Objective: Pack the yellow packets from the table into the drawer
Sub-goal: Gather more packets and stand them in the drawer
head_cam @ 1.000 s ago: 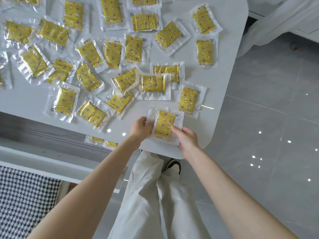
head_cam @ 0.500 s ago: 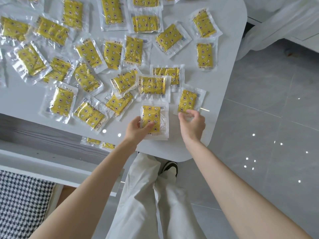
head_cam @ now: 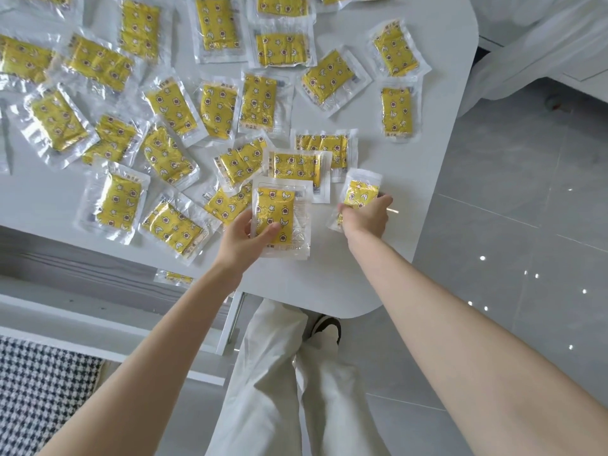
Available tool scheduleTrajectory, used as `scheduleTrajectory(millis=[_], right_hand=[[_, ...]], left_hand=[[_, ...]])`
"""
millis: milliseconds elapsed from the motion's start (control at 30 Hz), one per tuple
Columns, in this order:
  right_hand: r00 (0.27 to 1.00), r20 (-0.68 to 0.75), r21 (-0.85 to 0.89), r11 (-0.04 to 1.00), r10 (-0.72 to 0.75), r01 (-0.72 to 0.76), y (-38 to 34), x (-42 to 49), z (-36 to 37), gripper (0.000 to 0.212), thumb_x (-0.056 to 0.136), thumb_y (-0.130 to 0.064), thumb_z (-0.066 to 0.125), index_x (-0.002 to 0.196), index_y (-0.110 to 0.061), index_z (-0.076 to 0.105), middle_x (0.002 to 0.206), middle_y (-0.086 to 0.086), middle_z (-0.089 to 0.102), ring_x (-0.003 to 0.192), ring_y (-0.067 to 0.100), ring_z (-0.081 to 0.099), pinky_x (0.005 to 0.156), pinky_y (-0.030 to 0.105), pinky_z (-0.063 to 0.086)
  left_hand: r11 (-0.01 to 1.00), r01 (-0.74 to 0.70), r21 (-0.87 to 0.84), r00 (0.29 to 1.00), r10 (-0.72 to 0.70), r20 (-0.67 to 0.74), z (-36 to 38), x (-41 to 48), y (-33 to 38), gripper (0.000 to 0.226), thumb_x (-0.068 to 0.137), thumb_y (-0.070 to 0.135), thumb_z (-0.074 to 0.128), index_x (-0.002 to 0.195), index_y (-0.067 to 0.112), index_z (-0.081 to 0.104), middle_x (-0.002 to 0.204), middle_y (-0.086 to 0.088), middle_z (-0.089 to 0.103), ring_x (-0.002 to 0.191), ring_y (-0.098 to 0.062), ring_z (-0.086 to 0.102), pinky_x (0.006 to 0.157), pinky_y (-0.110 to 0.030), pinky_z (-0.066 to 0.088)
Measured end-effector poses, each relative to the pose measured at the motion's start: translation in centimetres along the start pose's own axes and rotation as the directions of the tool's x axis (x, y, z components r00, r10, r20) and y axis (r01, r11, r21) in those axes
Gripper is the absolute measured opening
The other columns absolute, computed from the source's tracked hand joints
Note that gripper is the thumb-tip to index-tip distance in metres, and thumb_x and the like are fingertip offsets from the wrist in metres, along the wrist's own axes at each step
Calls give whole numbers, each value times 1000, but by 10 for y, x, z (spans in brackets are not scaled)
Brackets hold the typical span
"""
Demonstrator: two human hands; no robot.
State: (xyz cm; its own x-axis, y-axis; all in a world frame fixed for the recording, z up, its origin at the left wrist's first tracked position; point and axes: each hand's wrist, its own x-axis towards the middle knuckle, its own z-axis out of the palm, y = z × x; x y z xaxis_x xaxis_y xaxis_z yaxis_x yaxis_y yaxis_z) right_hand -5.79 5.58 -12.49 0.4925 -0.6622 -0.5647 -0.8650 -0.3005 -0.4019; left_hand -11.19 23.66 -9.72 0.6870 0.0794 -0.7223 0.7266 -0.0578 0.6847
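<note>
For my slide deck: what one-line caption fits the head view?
Left hand holds a packet, right hand grips a second packet, over a table strewn with other packets.

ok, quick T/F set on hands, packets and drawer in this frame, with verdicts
1. The left hand holds a packet. True.
2. The right hand is empty. False: it grips a second packet.
3. The table bears no packets. False: many lie spread on it.
4. A third packet lies in the drawer. True.
</note>
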Motion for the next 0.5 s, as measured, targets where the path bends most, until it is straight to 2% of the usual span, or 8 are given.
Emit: scheduleTrajectory(millis=[100, 167, 267, 333, 400, 433, 500], right_hand=[[996, 73, 47, 998, 43, -47, 7, -11, -4, 49, 77, -20, 75, 117, -9, 48, 117, 9, 62, 101, 29, 62, 85, 37, 51], [985, 132, 142, 982, 110, -128, 14, -24, -11, 48, 80, -18, 73, 119, -7, 48, 115, 8, 60, 89, 24, 57, 74, 29, 45], [969, 204, 218, 959, 137, -182, 22, -51, -28, 49, 80, -14, 74, 118, -7, 44, 106, 5, 56, 75, 17, 52, 70, 25, 39], [966, 240, 220, 963, 100, -154, 25, -71, -43, 51, 77, -14, 77, 114, -10, 41, 101, 2, 54, 67, 8, 50, 64, 22, 40], [960, 275, 216, 969, 54, -116, 30, -91, -56, 58, 73, -18, 80, 113, -14, 38, 101, 3, 56, 70, 8, 54, 56, 19, 37], [956, 292, 213, 972, 31, -97, 32, -99, -62, 62, 71, -20, 82, 115, -15, 38, 103, 4, 59, 74, 11, 56, 56, 17, 37], [946, 324, 215, 975, -24, -49, 36, -116, -74, 66, 69, -19, 83, 117, -18, 38, 104, 5, 60, 78, 10, 57, 59, 17, 39]], left_hand=[[1000, 12, -16, 1000, -12, -7, -1, -3, 0, 19, 88, 18, 65, 106, 14, 58, 87, 9, 65, 58, 15, 61, 49, 0, 41], [1000, 13, -10, 1000, -13, -15, -3, -10, 3, 20, 88, 19, 65, 107, 14, 59, 89, 6, 66, 62, 10, 63, 49, 0, 41], [1000, 12, 7, 999, -12, -31, -9, -26, 11, 24, 87, 23, 66, 109, 14, 60, 93, 3, 66, 75, 1, 61, 50, 1, 40], [1000, 15, 4, 998, -15, -54, -16, -39, 14, 23, 86, 26, 68, 105, 16, 61, 96, 1, 68, 83, -10, 65, 63, -8, 49], [1000, 23, 14, 997, -22, -76, -23, -53, 15, 19, 84, 29, 70, 97, 18, 62, 101, -8, 70, 94, -23, 66, 79, -28, 52], [1000, 21, 0, 996, -21, -83, -26, -60, 16, 18, 84, 27, 70, 97, 18, 61, 103, -10, 70, 93, -23, 66, 79, -28, 51], [999, -2, -49, 996, -3, -89, -29, -80, 17, 18, 86, 21, 68, 102, 15, 60, 103, -10, 69, 85, -15, 66, 68, -17, 52]])
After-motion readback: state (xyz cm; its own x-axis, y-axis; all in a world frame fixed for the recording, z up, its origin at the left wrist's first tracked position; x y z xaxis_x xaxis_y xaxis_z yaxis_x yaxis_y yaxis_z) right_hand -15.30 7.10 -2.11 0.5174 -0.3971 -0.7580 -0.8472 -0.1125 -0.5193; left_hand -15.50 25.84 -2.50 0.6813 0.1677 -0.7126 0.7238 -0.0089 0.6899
